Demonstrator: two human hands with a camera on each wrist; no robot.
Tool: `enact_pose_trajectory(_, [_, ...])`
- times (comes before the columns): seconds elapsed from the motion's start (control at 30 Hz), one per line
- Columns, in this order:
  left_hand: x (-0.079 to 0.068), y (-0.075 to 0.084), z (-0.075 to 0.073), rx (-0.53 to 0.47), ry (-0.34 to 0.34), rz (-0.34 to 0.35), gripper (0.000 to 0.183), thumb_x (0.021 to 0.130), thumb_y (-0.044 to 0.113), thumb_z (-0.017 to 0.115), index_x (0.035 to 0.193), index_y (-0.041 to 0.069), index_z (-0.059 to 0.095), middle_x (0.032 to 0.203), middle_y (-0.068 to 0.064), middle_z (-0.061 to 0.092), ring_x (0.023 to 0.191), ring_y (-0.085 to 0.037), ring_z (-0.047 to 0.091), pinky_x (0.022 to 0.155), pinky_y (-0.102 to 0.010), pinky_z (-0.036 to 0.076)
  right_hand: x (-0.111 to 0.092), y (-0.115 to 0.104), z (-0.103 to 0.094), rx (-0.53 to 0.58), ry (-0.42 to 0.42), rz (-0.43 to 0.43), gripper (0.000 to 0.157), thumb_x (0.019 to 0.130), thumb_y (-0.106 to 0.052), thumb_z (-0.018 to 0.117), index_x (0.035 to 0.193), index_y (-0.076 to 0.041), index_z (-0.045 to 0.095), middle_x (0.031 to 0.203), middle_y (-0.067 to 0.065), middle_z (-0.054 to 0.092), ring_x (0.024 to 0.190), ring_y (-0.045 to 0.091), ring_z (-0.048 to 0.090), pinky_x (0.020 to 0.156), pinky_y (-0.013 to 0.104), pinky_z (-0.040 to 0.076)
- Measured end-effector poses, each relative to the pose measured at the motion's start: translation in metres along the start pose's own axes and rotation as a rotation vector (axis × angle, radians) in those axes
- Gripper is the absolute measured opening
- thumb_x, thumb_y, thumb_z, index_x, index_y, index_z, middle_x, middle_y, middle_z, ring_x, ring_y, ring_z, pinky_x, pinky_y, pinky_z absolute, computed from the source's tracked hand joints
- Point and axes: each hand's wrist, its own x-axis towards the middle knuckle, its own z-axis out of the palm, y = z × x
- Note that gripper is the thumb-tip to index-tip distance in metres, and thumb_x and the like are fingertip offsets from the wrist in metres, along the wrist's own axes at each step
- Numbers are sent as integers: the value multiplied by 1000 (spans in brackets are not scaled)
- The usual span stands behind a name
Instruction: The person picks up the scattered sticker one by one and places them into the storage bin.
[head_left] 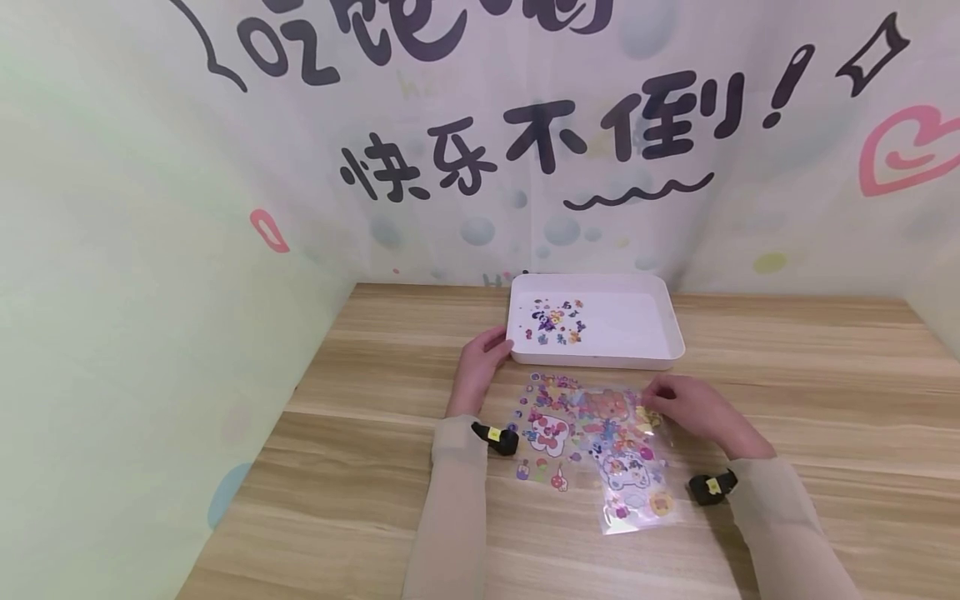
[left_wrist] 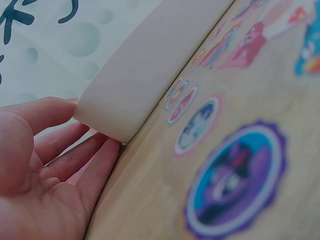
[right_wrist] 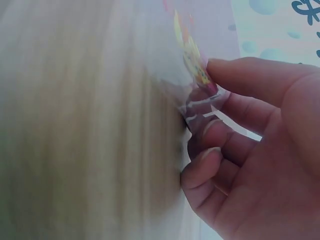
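Head only: stickers (head_left: pixel 553 321) in white tray (head_left: pixel 630 321)

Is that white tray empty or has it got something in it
Not empty: in the white tray, small colorful pieces lie scattered over its left side, while its right side is bare.

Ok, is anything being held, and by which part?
The right hand pinches a clear sticker sheet by its edge. The left hand touches the tray at its near left corner; whether it grips, I can't tell.
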Motion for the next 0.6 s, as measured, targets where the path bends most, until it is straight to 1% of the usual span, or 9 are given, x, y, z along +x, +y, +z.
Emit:
enact_pose_trajectory(0.17, [-1,1,0,2,1,-2,40,86,27,59,124,19,53,118,6,55,106,-7,51,86,-21,46,0,0,-1,1,-4,-9,15,87,-25,57,91,-12,63,81,0,57,73,17,48,61,28,42])
enact_pose_trajectory(0.37, [-1,1,0,-1,-6,-7,41,86,27,59,125,18,52,119,6,55,107,-7,51,87,-22,45,0,0,-1,21,-14,-12,15,88,-27,56,89,-13,62,76,-1,55,69,16,47,57,27,41])
enact_pose_trajectory(0.47, [-1,1,0,-7,-10,-4,42,86,28,59,125,17,52,119,5,54,107,-8,51,87,-22,45,0,-1,0,31,-21,-6,16,88,-27,55,88,-13,61,74,0,54,67,17,47,56,27,41])
enact_pose_trajectory(0.6, [-2,2,0,-10,-9,-1,41,85,28,60,125,17,53,119,6,55,106,-7,51,86,-21,46,0,-3,0,44,-29,-6,18,89,-27,53,89,-10,60,75,1,53,68,17,46,56,27,40])
